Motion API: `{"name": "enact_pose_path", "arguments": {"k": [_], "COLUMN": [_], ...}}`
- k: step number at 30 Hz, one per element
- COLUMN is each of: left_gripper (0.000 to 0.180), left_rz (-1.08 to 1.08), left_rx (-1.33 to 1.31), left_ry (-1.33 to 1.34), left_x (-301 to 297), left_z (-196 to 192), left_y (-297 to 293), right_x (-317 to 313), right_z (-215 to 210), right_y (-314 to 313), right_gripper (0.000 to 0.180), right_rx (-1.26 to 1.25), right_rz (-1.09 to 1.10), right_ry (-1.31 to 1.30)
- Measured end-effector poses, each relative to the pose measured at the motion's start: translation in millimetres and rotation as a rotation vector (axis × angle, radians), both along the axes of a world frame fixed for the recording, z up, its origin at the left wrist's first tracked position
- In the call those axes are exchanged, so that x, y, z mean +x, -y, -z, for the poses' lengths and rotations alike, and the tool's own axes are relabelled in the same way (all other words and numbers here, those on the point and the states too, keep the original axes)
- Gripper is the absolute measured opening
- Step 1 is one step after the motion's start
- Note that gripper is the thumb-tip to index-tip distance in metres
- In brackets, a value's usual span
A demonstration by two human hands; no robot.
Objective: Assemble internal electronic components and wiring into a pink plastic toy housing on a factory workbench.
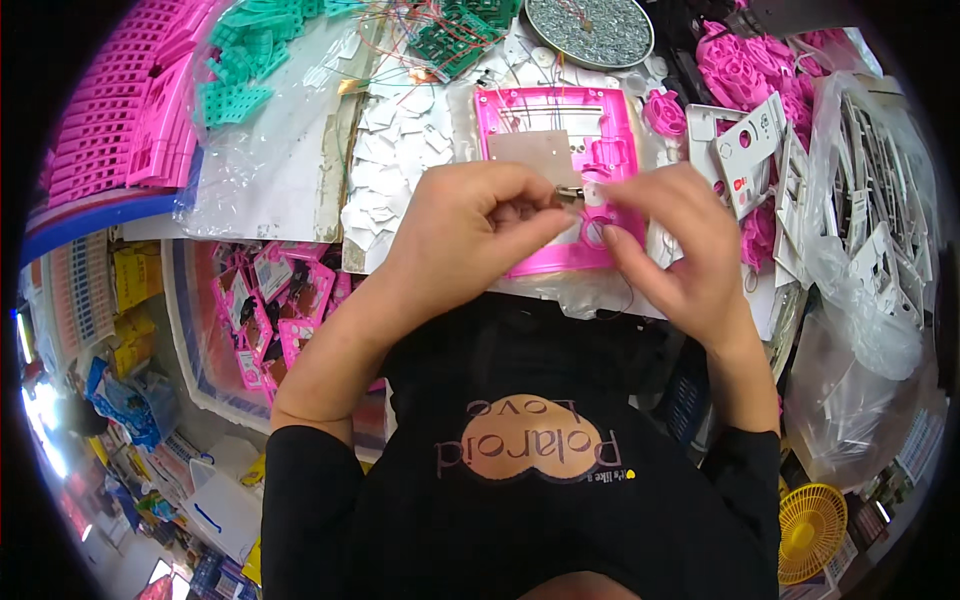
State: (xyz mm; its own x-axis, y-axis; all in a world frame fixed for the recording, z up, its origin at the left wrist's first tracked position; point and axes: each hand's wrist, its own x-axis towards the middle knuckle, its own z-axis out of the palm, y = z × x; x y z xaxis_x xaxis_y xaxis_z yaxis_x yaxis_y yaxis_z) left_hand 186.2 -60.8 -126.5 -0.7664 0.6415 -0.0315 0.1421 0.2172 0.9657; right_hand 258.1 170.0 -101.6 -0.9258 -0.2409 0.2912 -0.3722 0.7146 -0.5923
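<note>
A pink plastic housing (530, 97) lies open side up in front of me, with a brown-grey flat panel (528, 150) in its left part. My left hand (455, 235) is over its lower left portion, thumb and index finger pinched together. At those fingertips sits a small metal piece (569, 192), too small to name more exactly. My right hand (685, 240) hovers over the housing's right side, slightly blurred, with thumb and index finger apart and nothing visible between them. A small round white part (594, 232) in the housing shows beside the right thumb.
White square pieces (395, 150) are heaped left of the housing. Behind are green circuit boards (455, 40) with thin wires and a round tray (530, 12) of screws. Pink parts (740, 70) and white panels (750, 150) crowd the right; a bin (190, 330) of pink assemblies stands lower left.
</note>
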Motion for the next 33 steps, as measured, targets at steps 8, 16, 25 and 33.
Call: {"name": "enact_pose_path", "arguments": {"k": [8, 16, 25, 33], "left_gripper": [0.013, 0.027, 0.043, 0.04], "left_rz": [0.161, 0.095, 0.198, 0.224], "left_rx": [-0.026, -0.187, -0.396, -0.419], "left_ry": [-0.301, -0.741, -0.955, -0.997], "left_x": [5.4, 21.7, 23.0, 17.2], "left_z": [-1.4, 13.1, 29.7, 30.5], "left_y": [-20.8, 19.4, 37.3, 36.1], "right_x": [3.7, 28.4, 22.0, 24.2], "right_z": [10.3, 11.7, -1.8, 24.8], "right_y": [2.5, 2.0, -9.2, -29.8], "right_gripper": [0.022, 0.017, 0.012, 0.015], "right_rx": [-0.239, -0.158, 0.504, 0.186], "right_rz": [-0.011, 0.017, -0.06, -0.166], "right_ry": [0.012, 0.452, 0.332, 0.112]}}
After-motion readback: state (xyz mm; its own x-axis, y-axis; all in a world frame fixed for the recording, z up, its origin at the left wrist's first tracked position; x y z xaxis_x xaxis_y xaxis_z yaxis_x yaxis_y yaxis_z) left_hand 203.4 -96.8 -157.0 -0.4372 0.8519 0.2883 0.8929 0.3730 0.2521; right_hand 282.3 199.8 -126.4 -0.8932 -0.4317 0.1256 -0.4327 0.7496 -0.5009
